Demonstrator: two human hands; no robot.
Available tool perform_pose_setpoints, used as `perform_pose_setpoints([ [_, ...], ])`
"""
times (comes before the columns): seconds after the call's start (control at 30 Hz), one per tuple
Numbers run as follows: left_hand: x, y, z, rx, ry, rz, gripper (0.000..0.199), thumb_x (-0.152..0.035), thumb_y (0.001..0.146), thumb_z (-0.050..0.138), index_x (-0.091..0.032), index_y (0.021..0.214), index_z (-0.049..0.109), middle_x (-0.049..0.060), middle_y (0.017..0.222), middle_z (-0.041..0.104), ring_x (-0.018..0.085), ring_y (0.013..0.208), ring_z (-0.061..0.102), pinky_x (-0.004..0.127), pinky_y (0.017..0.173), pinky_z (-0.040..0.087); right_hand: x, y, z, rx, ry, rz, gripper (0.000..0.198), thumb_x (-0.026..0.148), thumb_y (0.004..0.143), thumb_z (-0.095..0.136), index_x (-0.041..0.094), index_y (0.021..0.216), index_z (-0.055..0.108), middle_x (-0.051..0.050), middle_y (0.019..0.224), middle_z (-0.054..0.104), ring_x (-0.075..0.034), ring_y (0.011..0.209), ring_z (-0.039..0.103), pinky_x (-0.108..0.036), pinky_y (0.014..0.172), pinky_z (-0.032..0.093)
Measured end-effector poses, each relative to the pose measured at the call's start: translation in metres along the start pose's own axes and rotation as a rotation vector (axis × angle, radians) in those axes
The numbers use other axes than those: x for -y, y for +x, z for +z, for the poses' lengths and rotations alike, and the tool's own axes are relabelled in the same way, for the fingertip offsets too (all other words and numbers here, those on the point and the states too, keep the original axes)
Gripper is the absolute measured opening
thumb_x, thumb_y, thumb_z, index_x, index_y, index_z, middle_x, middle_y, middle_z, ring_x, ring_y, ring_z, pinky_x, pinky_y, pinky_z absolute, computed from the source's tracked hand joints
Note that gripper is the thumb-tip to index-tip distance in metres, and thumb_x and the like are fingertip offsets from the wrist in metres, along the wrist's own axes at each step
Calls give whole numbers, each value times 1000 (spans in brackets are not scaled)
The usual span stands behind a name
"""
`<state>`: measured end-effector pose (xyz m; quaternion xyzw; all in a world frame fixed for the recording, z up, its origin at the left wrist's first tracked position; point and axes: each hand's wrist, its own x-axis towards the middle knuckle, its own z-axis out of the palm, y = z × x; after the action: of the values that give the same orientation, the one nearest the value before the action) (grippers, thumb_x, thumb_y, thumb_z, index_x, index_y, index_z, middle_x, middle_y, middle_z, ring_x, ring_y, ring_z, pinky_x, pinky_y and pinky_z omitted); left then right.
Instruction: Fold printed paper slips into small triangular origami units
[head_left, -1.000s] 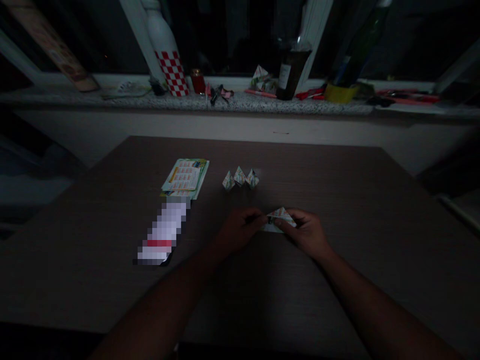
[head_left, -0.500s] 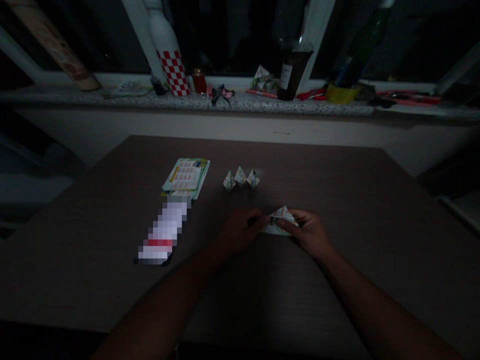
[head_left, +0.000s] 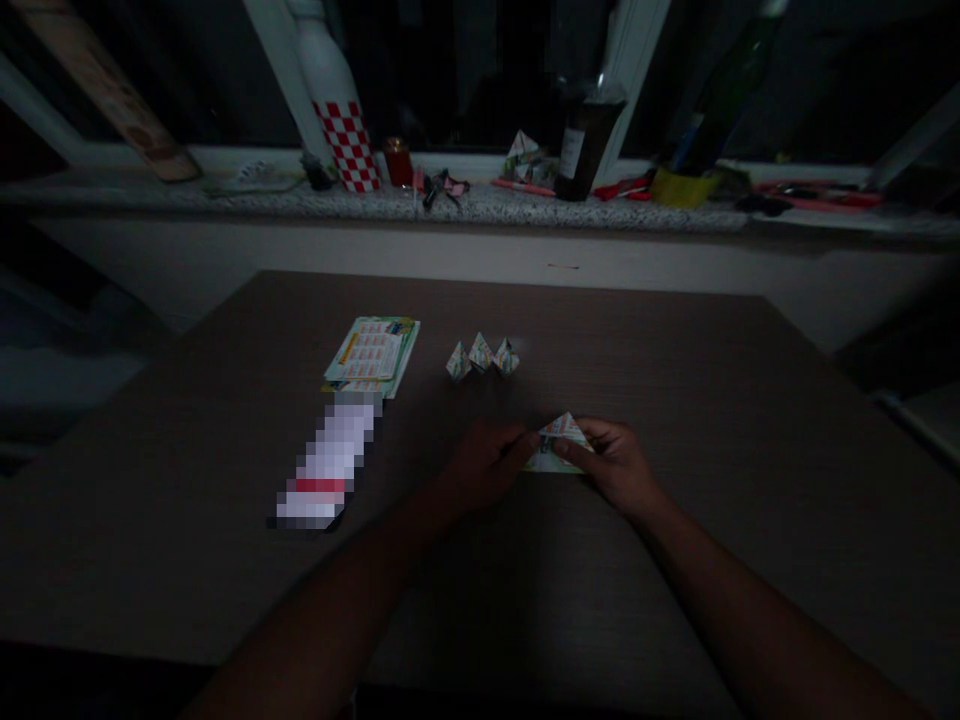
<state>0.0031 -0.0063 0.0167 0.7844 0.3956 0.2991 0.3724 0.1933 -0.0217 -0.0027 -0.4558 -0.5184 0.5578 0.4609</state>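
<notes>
A printed sheet of paper (head_left: 568,430), partly folded to a point at the top, is held low over the table between my two hands. My left hand (head_left: 487,460) pinches its left edge between thumb and fingers. My right hand (head_left: 619,465) grips the right side, thumb lying across the front and fingers behind. The hands hide both side edges of the sheet. Just beyond them, three small folded paper pieces (head_left: 481,354) of similar print stand in a row on the table.
Left of the folded pieces lies a stack of printed sheets (head_left: 367,355). A phone-shaped thing with a blurred-out surface (head_left: 326,465) touches its near end. Behind the brown table (head_left: 637,340), a stone windowsill (head_left: 480,210) carries a checkered bottle (head_left: 346,140), a dark cup (head_left: 585,150) and pens.
The upper point of the sheet has shifted slightly left and its folded edge lies a little differently. Both hands stay almost in place, and the other things have not moved.
</notes>
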Motion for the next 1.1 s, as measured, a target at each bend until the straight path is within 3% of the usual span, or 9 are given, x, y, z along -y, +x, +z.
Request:
perform_pose_setpoints([
  [0.4, -2, 1, -4, -7, -9, 63, 31, -30, 90, 43, -16, 64, 51, -4, 59, 45, 10, 56, 44, 24, 56, 30, -1, 0, 0, 36, 58, 14, 24, 38, 69, 77, 17, 79, 72, -2, 70, 70, -14, 59, 61, -25, 59, 47],
  [1.0, 6, 1, 0, 28, 17, -155, 50, -49, 90, 38, -15, 54, 49, -5, 45, 42, 8, 44, 40, 21, 45, 25, -5, 0, -1, 37, 114, 25, 21, 34, 69, 79, 18, 81, 74, -1, 72, 71, -12, 59, 60, -23, 58, 45],
  [1.1, 5, 1, 1, 19, 18, -139, 51, -49, 90, 37, -15, 53, 48, -4, 44, 42, 8, 44, 39, 21, 45, 24, -6, 0, -1, 41, 122, 27, 21, 34, 69, 78, 18, 82, 74, -1, 72, 71, -12, 59, 60, -24, 58, 45],
])
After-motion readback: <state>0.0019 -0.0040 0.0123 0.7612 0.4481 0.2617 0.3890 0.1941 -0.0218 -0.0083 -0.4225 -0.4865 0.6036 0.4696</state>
